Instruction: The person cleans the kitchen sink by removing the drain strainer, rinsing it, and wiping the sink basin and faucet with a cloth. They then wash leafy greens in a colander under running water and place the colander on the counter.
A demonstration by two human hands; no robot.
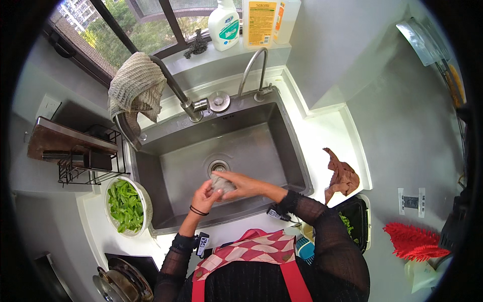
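Observation:
A small greyish wad [222,184], which looks like a bunched cloth, is pressed between my two hands over the front part of a stainless steel sink [177,170]. My left hand [205,197], with dark bands at the wrist, grips its near left side with the fingers curled. Across its right side lies my right hand [244,185], fingers extended and hiding part of it. Just beyond the hands is the drain [218,167] in the sink floor.
A white colander [148,211] of green leaves stands left of the sink. A faucet [173,85] draped with a waffle cloth [134,81] and a thin curved tap [247,70] rise behind. On the right lie a brown cloth [341,177] and a black bin [358,211].

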